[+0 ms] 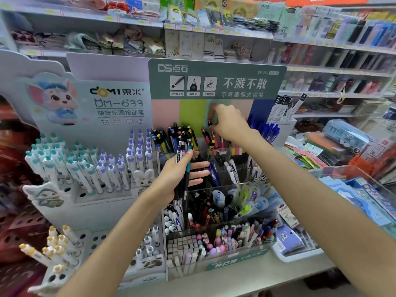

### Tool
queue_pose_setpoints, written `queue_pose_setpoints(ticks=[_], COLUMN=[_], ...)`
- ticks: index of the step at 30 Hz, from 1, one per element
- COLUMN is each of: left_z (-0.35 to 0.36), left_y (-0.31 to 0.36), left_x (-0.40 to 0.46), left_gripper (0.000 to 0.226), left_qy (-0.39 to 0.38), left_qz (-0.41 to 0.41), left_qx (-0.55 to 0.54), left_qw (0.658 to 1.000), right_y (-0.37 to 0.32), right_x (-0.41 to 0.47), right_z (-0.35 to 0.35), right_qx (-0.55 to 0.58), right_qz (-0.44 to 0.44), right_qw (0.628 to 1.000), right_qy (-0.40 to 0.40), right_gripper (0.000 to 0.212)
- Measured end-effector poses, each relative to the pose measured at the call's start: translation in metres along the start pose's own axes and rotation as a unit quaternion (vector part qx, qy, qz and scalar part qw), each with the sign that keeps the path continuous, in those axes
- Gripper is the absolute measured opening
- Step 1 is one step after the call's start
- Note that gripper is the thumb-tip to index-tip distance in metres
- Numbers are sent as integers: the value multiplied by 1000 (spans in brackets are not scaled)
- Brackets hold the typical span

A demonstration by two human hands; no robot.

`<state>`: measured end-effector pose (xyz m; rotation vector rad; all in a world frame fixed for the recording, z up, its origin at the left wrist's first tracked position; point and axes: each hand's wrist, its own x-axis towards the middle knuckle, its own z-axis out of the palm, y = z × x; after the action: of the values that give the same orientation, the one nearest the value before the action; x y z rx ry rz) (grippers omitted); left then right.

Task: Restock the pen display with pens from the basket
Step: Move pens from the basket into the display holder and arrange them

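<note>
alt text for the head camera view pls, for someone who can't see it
A person's right hand pinches a red-tipped pen at the top tier of a clear pen display on a shop shelf, while the left hand holds a bundle of pens in front of it. A white stand of capped pens stands to the left.

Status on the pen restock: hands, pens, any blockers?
Left hand grips a bundle of pens. Right hand pinches a red pen over the display's top row. No blockers visible.

Shop interior | white wall shelves (pixel 334 70) packed with stationery and packaged goods | pale counter ledge (pixel 246 277) below | bright even light
</note>
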<state>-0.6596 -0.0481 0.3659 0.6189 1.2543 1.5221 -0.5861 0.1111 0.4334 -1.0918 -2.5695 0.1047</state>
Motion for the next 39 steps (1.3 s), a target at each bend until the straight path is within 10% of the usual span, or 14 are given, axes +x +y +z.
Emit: queue_pose_setpoints(ticks=[15,21,26,29,32,39], left_z=[9,26,28,11,0,-9], left_y=[-1,-5,0,7,12,12], left_x=[0,7,3,2,-1,-1], left_gripper=[24,32,28,28,26,20], left_qy=[9,-10,13,62,94,94], left_qz=[9,35,72,78,79,70], left_qx=[50,64,54,-1,19,108], left_qw=[999,997,996,995,992,987], right_y=[14,0,5,10,8,-22], right_x=[-37,-79,-87,-76,-61,-38], right_z=[2,-8,-11,-22,-20,15], right_qx=[170,338,503,561,459,205], right_qz=[71,98,134,138,83,-7], right_qw=[980,932,853,802,849,974], right_qy=[75,-90,-25,154,250,99], right_gripper=[19,34,22,12,14,22])
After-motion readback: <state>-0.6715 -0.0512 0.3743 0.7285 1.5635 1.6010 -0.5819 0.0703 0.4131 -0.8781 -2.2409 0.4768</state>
